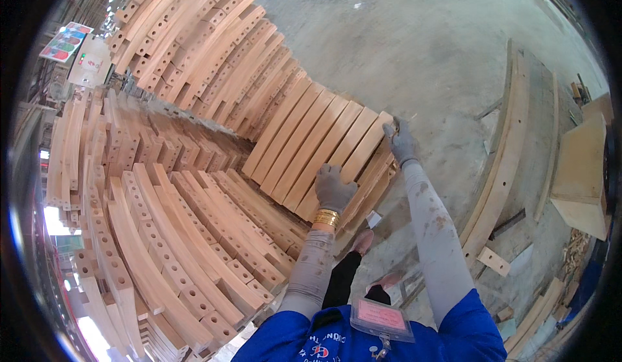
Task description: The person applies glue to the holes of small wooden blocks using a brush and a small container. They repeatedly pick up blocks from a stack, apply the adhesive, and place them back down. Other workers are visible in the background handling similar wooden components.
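Note:
A row of pale, planed wooden slats (pixel 310 143) lies side by side on top of a stack in front of me. My right hand (pixel 402 143), in a grey glove, is closed around the far end of the rightmost slat (pixel 367 144). At that slat's near end my left hand (pixel 334 188), gloved too, rests with curled fingers; its grip is partly hidden beneath the palm. More wooden pieces (pixel 368 197) show lower in the stack, under the right edge of the row.
Tall stacks of curved, drilled wooden pieces (pixel 188 232) stand at my left, with another stack (pixel 201 44) farther ahead. On the right, a long curved board (pixel 499 167) lies near a wooden box (pixel 580 174). Offcuts (pixel 494 261) lie on the concrete floor (pixel 402 44).

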`<state>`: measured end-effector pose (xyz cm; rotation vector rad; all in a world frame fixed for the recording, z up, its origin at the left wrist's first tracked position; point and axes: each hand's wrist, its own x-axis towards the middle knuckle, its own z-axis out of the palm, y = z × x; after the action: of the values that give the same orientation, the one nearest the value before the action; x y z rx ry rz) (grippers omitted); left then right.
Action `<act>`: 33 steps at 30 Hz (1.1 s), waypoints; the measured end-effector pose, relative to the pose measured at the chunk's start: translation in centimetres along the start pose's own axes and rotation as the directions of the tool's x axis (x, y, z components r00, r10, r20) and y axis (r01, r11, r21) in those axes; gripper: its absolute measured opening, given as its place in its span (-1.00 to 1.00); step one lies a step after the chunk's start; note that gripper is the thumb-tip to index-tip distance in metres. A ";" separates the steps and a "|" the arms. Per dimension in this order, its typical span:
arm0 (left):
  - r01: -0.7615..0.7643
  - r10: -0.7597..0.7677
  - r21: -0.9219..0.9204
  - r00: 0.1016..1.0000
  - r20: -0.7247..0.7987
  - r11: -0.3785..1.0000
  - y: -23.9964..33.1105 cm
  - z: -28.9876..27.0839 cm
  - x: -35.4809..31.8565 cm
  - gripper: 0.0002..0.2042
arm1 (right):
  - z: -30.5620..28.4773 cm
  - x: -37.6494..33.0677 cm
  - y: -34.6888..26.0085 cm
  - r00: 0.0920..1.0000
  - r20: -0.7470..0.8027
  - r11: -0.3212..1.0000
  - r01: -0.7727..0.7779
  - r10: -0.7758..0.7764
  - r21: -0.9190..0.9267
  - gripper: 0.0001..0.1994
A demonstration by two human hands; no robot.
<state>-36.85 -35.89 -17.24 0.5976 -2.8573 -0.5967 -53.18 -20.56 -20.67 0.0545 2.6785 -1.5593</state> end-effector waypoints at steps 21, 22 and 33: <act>0.135 -0.093 -0.480 0.989 0.110 0.866 0.1 -4.0 0.1 -0.61 | -3.5 3.7 -6.8 0.982 0.187 0.821 -0.115 0.010 0.559 -0.46; 0.198 -0.125 -0.607 0.979 0.160 0.770 0.2 -3.6 1.0 -0.61 | -4.6 3.8 -7.4 0.989 0.133 0.832 -0.027 -0.057 0.554 -0.46; 0.158 -0.256 0.417 0.948 0.189 0.895 1.8 1.8 6.1 -0.54 | -16.1 -3.4 -16.4 0.930 -0.185 0.901 0.356 -0.317 0.246 -0.53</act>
<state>-43.47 -36.29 -17.66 0.9664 -3.1950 -0.1070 -50.90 -14.67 1.74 -0.3238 2.6584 -2.0981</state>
